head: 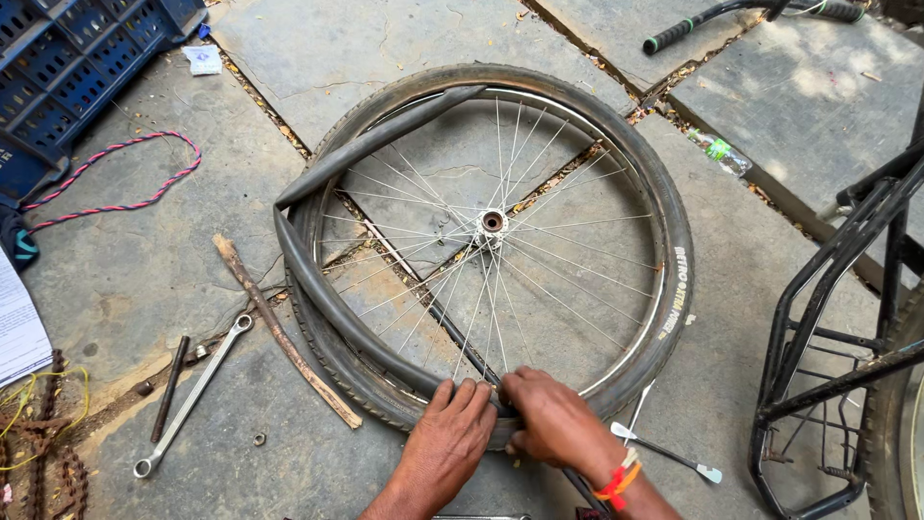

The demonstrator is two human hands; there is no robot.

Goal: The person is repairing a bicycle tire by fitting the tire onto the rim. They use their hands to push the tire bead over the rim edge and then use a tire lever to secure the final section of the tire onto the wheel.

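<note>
Both your hands are down at the near edge of the spoked bicycle wheel [491, 241], which lies flat on the grey stone paving [318, 48]. Your left hand [448, 443] presses on the black rubber tyre [674, 250], fingers curled over its edge; your right hand [549, 419], red-and-orange band at the wrist, has its fingers folded tight over the rim beside it, the two hands nearly touching. Whether either actually pinches the rubber, I can't tell. The limp black inner tube [322, 289] hangs out of the tyre along the left side and loops across the top.

Just right of your wrist lie two slim metal tyre levers [664, 451]. To your left, a rough wooden stick [284, 332] almost touches the tyre; beyond it a long silver ring spanner [192, 395] and a dark rod [169, 387]. Further off, a pink-and-blue cord [120, 178], a blue plastic crate [67, 67]. Far right, a black bicycle carrier frame [828, 327].
</note>
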